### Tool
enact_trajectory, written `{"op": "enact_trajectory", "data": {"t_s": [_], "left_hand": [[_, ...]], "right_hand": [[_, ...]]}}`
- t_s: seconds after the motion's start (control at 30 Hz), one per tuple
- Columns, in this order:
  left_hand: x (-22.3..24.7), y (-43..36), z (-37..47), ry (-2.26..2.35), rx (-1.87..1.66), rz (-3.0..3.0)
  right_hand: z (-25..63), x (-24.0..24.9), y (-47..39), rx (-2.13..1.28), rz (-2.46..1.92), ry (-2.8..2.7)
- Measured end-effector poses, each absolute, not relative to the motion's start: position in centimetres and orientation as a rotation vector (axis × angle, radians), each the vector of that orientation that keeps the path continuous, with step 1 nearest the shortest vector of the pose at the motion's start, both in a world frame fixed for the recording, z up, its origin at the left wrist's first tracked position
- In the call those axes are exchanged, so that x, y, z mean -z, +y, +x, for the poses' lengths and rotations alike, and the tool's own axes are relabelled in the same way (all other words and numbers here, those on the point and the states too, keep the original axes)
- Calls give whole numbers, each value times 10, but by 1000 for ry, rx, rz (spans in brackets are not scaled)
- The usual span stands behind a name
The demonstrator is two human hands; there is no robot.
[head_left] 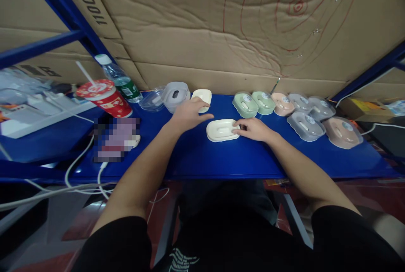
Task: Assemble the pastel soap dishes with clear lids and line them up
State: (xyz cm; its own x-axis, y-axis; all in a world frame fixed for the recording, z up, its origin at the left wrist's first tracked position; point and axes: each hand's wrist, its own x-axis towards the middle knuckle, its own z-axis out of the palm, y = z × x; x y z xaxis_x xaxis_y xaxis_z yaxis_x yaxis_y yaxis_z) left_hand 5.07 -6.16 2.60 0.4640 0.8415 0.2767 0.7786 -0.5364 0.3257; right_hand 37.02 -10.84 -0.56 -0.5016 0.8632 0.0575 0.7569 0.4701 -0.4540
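Note:
A cream oval tray-like piece (221,130) lies on the blue table (202,162) near its middle. My right hand (253,129) grips the right end of this piece between thumb and fingers. Farther back, a smaller cream piece (202,95) rests on the table, and my left hand (191,114) reaches over its front edge with thumb and fingers apart. Whether those fingertips touch it cannot be told. Left of it stand stacked grey containers (175,95), with clear plastic covers (153,99) beside them.
At the left are a red cup with a straw (107,99), a water bottle (122,81), a phone with a cable (116,139) and a power strip (47,116). Several lidded green, pink and grey containers (245,104) stand at the back right. Cardboard (190,23) backs the table.

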Motion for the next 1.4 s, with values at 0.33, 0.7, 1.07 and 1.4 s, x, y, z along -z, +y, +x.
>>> {"op": "enact_trajectory", "data": {"t_s": [0.33, 0.7, 1.07, 1.4], "left_hand": [[-35, -43, 1, 2157, -475, 2244], [-45, -41, -2, 2228, -973, 2088], [-40, -88, 68, 1669, -1062, 2430], [-22, -93, 87, 1642, -394, 2635]], "right_hand": [[376, 3, -105, -564, -1424, -2410], [376, 3, -105, -574, -1407, -2419], [375, 5, -108, -467, -1400, -2101], [371, -2, -109, -288, -1723, -2187]]}}
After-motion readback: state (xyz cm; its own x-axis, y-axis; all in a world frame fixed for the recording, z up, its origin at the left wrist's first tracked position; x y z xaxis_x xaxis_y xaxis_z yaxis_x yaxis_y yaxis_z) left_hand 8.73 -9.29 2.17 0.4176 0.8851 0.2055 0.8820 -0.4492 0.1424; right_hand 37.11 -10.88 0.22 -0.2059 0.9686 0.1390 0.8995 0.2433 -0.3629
